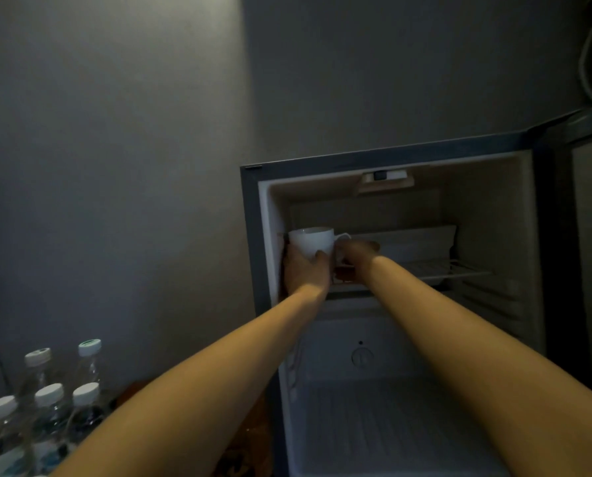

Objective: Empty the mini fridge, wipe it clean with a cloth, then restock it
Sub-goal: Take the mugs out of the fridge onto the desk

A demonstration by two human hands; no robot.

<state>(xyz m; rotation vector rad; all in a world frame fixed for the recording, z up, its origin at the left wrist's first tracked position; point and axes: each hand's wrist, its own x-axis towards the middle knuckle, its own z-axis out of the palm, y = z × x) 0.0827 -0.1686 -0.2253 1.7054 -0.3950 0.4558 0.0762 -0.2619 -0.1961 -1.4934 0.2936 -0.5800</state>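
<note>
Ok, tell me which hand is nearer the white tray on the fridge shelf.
Right. The right hand sits by the mug's handle, fingertips close to the white tray's left end. The left hand grips the mug, farther left.

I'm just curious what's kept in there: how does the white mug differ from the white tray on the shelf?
The white mug is tall and round with a handle; the white tray is low, wide and rectangular. The left hand grips the mug near the left wall; the tray lies on the wire shelf, farther right. Both are white and inside the mini fridge, in its upper part.
</note>
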